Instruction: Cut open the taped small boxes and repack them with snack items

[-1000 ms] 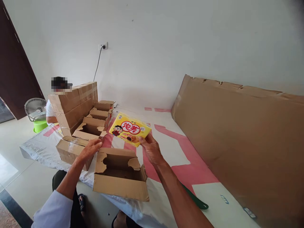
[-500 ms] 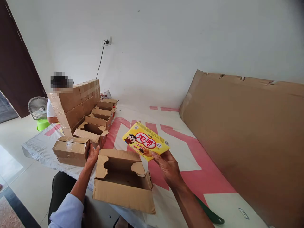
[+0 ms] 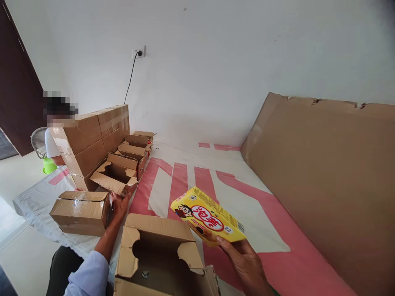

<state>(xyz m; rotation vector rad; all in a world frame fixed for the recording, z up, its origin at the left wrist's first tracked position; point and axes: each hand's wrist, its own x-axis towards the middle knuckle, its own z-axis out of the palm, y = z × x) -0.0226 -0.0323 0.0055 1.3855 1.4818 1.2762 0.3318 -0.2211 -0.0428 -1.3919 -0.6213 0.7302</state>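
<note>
Print on the yellow box

We read two large red characters, 泡芙, in a white oval on the yellow box (image 3: 208,216), beside a cartoon face; a barcode sits at its right end, and the smaller print is too fine for us to read.

stacked taped cartons (image 3: 92,139) | wall socket (image 3: 138,52) | cardboard sheet (image 3: 327,172) | fan (image 3: 38,142)

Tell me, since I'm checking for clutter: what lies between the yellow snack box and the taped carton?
In the head view, the left hand and the open carton's raised flap lie between the yellow snack box and taped carton.
</note>
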